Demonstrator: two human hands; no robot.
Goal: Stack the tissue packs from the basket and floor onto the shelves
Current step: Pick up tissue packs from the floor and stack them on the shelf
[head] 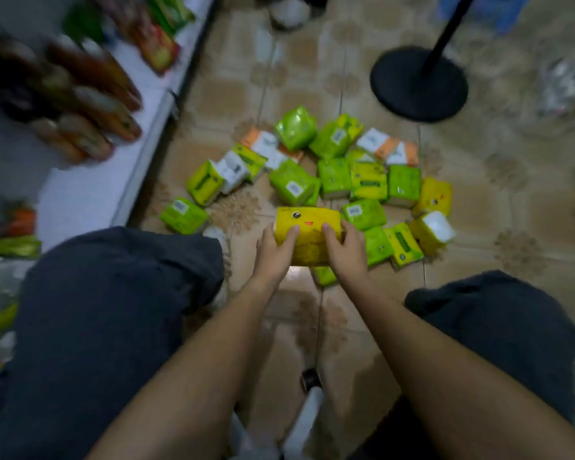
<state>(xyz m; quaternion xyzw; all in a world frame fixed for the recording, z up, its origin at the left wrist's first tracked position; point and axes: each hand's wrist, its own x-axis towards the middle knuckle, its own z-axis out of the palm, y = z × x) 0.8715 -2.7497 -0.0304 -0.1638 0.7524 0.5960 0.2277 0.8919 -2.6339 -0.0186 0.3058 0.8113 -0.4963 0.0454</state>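
A yellow tissue pack with a printed face is held between both hands just above the tiled floor. My left hand grips its left end, fingers curled over the top. My right hand grips its right end the same way. Beyond it, several green, yellow and orange-white tissue packs lie scattered on the floor. The white shelf runs along the left side, its lowest board partly bare. No basket is in view.
Bottles and snack packets fill the shelf at the upper left. A black round stand base with a pole sits on the floor at the upper right. My two knees in dark trousers flank the arms.
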